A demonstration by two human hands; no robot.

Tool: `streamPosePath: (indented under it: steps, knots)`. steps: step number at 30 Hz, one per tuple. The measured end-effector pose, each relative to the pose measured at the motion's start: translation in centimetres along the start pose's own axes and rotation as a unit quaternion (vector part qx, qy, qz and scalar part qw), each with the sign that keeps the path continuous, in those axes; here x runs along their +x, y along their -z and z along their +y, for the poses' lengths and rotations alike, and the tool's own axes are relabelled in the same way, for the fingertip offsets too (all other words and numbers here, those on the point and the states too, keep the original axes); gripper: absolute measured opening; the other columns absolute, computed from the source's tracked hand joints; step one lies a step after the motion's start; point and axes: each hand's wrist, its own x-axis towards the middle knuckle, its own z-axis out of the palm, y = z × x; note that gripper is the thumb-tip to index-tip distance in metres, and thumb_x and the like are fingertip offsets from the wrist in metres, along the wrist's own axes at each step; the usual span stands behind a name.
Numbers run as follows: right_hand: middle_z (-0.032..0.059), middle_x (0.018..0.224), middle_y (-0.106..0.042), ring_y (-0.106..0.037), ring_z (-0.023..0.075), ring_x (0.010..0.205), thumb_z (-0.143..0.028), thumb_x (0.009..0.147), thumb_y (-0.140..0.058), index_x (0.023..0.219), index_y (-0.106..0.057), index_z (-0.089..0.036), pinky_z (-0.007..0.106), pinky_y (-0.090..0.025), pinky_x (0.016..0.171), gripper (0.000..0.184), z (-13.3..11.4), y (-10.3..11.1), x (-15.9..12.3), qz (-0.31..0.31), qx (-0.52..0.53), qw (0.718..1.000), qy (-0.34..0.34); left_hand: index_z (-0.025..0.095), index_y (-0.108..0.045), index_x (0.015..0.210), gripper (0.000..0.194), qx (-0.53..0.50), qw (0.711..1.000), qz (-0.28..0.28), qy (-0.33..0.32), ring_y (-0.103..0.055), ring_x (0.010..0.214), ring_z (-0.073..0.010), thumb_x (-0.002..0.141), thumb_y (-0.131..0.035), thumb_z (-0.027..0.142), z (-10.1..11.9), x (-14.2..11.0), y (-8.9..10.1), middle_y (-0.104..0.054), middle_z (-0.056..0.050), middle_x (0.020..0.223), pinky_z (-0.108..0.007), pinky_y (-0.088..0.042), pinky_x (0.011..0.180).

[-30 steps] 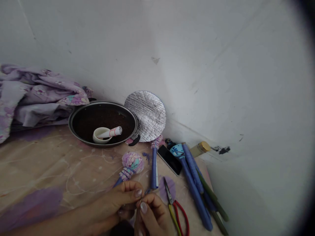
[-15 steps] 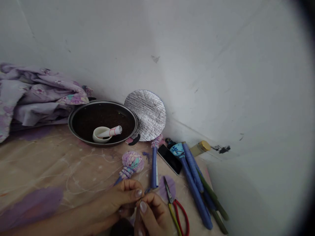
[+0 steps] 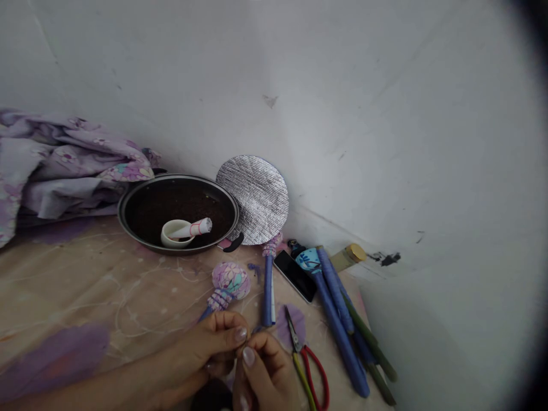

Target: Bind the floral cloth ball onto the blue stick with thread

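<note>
My left hand (image 3: 214, 348) and my right hand (image 3: 268, 374) meet at the bottom centre, thumbs and forefingers pinched together. Whatever lies between the fingertips is too small to make out. Just beyond the left hand rests a stick with a round, floral cloth-wrapped head (image 3: 231, 281), tied with cord at its neck. Another blue-wrapped stick (image 3: 268, 291) lies past the right hand, its head partly under the silver disc. To the right of that hand are scissors (image 3: 296, 342) with one red and one yellow-green handle.
A dark two-handled pan (image 3: 141, 240) holds a small white bowl (image 3: 170, 241) with a rolled paper cone (image 3: 194, 229). A silver foil disc (image 3: 257, 200) leans on the wall. Floral cloth (image 3: 81, 160) is heaped left. A phone (image 3: 295, 277), blue-wrapped sticks (image 3: 338, 325) and a gold-capped jar (image 3: 349, 258) lie right.
Both hands stay pinched together in nearly the same place, with only slight finger movement. The surrounding things have not moved; the view has shifted very slightly.
</note>
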Motion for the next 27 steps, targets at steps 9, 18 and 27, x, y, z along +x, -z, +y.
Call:
streamPosePath:
  steps: [9, 18, 27]
  knots:
    - [-0.0138, 0.046, -0.049, -0.030, 0.0029, 0.039, -0.085, 0.075, -0.115, 0.081, -0.075, -0.023, 0.015, -0.042, 0.045, 0.074, -0.1, 0.3, 0.1, -0.035, 0.017, 0.999, -0.015, 0.023, -0.060, 0.061, 0.090, -0.001, 1.000, -0.025, -0.013, -0.014, 0.052, -0.0047, 0.035, -0.118, 0.087, -0.5, 0.5, 0.3, -0.041, 0.013, 0.049, -0.031, -0.002, 0.056]
    - [-0.0137, 0.050, -0.050, -0.028, 0.0016, 0.042, -0.076, 0.072, -0.121, 0.077, -0.070, -0.023, 0.010, -0.031, 0.043, 0.074, -1.1, 0.9, 0.9, -0.083, 0.075, 0.991, -0.074, 0.020, -0.074, 0.077, 0.075, -0.064, 0.997, -0.023, -0.027, -0.011, 0.056, -0.0043, 0.053, -0.120, 0.073, -0.5, 0.1, 0.1, -0.042, 0.015, 0.057, -0.025, -0.005, 0.056]
    - [-0.0131, 0.052, -0.052, -0.028, 0.0015, 0.042, -0.073, 0.074, -0.122, 0.081, -0.074, -0.022, 0.010, -0.029, 0.043, 0.070, -1.3, 1.1, 1.0, -0.106, 0.091, 0.987, -0.084, 0.020, -0.074, 0.070, 0.077, -0.038, 0.999, 0.007, -0.022, -0.018, 0.058, -0.0051, 0.044, -0.124, 0.072, 0.8, -0.5, -0.8, -0.052, 0.011, 0.058, -0.026, -0.009, 0.058]
